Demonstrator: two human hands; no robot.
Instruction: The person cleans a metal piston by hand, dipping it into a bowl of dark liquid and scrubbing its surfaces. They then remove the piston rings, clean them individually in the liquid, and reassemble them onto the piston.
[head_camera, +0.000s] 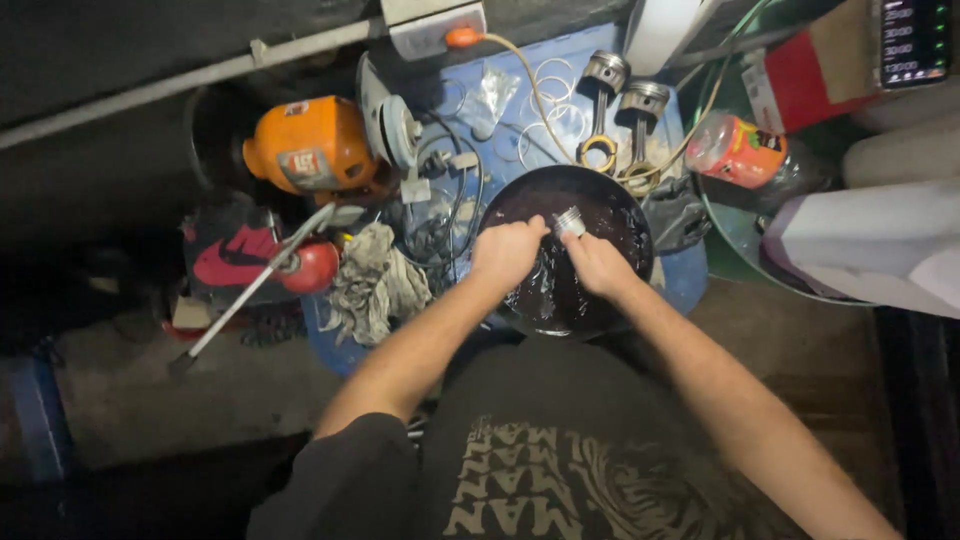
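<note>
Orange bench grinder (300, 148) far left, grey rag (375, 280) beside it. Left hand (507, 252) curled over the black basin (497, 215) of dark liquid, fingertips on a small metal piston (569, 221). Right hand (598, 265) pinches the same piston from below. Two pistons with rods (622, 105) behind the basin, orange bottle (737, 150) right.

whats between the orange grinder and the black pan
In the head view, between the orange grinder and the black pan lie a grey rag and a tangle of cables on the blue surface.
</note>
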